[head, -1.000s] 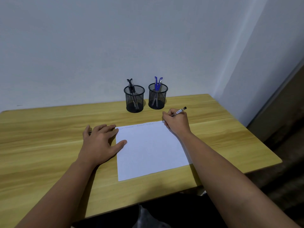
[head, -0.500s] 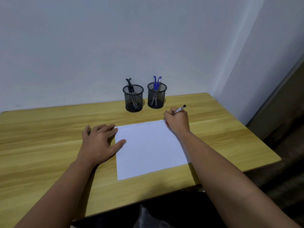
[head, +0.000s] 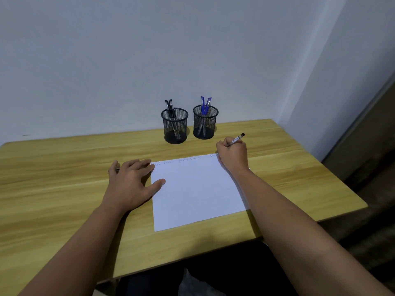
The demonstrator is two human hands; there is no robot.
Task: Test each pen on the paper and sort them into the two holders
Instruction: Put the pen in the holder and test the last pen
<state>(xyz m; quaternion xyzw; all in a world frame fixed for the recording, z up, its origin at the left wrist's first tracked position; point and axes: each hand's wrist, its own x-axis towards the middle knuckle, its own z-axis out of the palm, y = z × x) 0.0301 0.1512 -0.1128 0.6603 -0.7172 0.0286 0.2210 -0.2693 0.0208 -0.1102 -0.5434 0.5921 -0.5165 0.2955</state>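
A white sheet of paper [head: 196, 189] lies on the wooden desk [head: 64, 171], with faint scribbles along its far edge. My right hand [head: 233, 155] grips a clear pen [head: 237, 138] at the paper's far right corner, tip down on the sheet. My left hand [head: 130, 180] lies flat on the desk, thumb on the paper's left edge; a thin pen end [head: 117, 168] shows from under its fingers. Two black mesh holders stand at the back: the left holder [head: 174, 126] has two black pens, the right holder [head: 205, 122] two blue pens.
The desk stands against a white wall, with a corner at the right. Its right edge and front edge drop to a dark floor. Dark clothing shows below the front edge.
My right hand has shifted slightly right along the paper's far edge with the pen, leaving a small new mark. My left hand has stayed put.
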